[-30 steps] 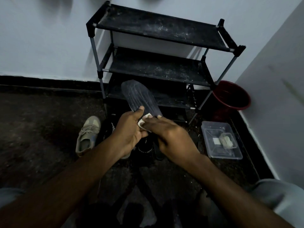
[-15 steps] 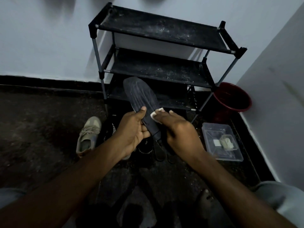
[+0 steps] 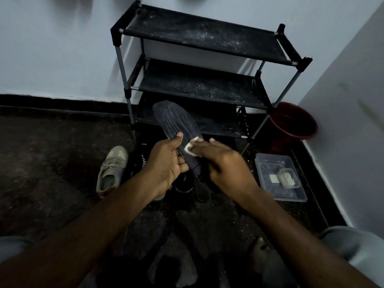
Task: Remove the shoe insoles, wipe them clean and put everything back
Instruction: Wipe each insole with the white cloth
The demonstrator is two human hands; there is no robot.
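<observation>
A dark insole (image 3: 176, 125) is held up in front of the rack, toe end pointing away. My left hand (image 3: 166, 163) grips its lower half, thumb pressed on its face. My right hand (image 3: 224, 163) pinches a small white wipe (image 3: 191, 148) and presses it against the insole's middle. On the floor below lie a beige sneaker (image 3: 112, 169), a black shoe (image 3: 185, 183) partly hidden by my hands, and another dark insole (image 3: 200, 188).
A black three-shelf rack (image 3: 203, 84) stands against the wall. A red bucket (image 3: 293, 123) sits in the right corner. A clear plastic box (image 3: 280, 175) holding folded wipes lies on the dark floor at right. My knees show at both lower corners.
My right hand has rubbed the wipe up the insole and then slightly back down. The left hand keeps the insole in nearly the same pose.
</observation>
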